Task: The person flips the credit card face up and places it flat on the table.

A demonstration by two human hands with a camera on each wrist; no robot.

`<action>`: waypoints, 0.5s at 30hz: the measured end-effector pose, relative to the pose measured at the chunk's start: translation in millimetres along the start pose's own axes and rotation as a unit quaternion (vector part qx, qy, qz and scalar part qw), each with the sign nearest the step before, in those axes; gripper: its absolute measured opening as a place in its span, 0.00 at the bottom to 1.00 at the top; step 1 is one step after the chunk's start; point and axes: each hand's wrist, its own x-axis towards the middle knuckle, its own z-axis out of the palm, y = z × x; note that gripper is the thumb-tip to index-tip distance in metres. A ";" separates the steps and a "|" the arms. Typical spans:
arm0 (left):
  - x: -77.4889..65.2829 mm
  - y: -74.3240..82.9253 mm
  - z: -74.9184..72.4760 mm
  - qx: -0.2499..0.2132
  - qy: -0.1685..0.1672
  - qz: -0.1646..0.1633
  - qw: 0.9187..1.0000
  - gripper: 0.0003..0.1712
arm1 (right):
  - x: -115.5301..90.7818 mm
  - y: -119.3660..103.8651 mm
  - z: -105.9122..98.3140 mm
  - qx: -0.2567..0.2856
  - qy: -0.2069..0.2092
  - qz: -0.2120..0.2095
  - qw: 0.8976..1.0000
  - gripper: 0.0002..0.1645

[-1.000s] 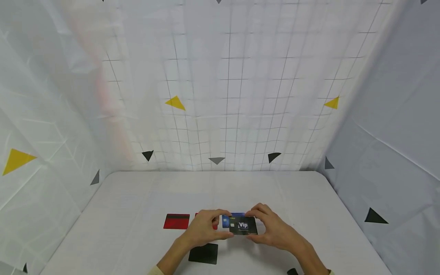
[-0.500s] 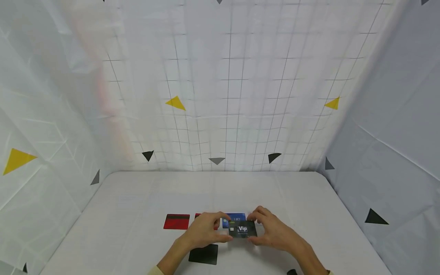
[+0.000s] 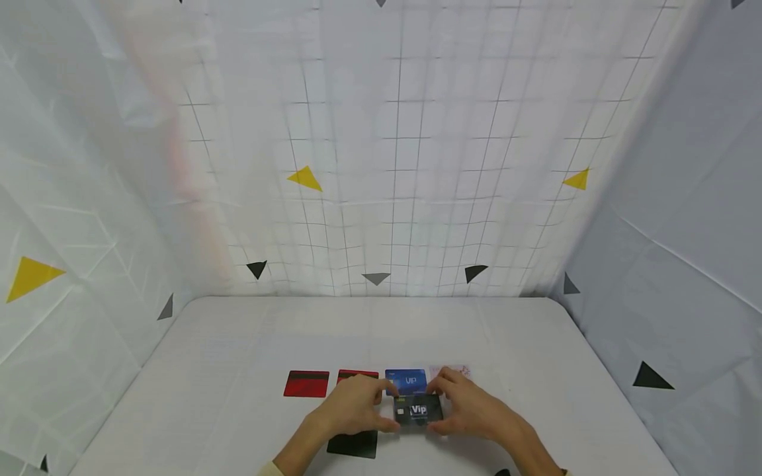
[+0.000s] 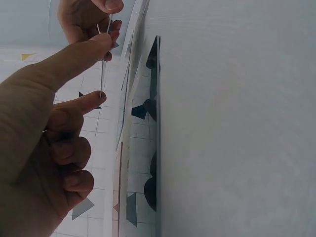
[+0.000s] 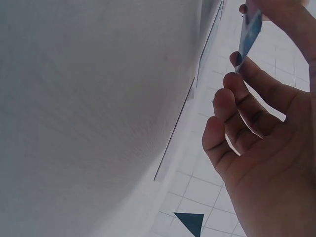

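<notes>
Between both hands is a black card printed "Vip" (image 3: pixel 419 410), with a small chip on its left side. My left hand (image 3: pixel 350 408) pinches its left edge between thumb and index finger; in the left wrist view the card (image 4: pixel 103 69) is seen edge-on, held above the table. My right hand (image 3: pixel 474 408) pinches the right edge with thumb and fingers. Just behind it lies a blue VIP card (image 3: pixel 407 379). A pale pinkish card (image 3: pixel 457 371) lies behind the right hand, partly covered by it. Under the left wrist is a plain black card (image 3: pixel 352 445), partly hidden.
Red cards with a dark stripe lie to the left: one in full view (image 3: pixel 306 384), another (image 3: pixel 358 374) partly behind the left hand. A small black object (image 3: pixel 503 472) shows at the bottom edge near the right forearm. The white table (image 3: pixel 238 344) meets gridded white sheeting behind.
Both hands have drawn the black Vip card down and nearer the body. The blue card and the pale pinkish card behind it now show more fully.
</notes>
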 end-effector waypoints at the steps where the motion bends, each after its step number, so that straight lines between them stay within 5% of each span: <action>1: -0.6 1.4 -0.4 0.010 -0.004 0.000 1.000 0.30 | -0.2 -0.2 0.4 0.000 -0.003 0.000 1.000 0.33; 15: 0.2 6.5 3.3 0.110 0.018 0.013 0.994 0.32 | 1.4 0.9 4.5 -0.017 -0.026 0.001 1.000 0.34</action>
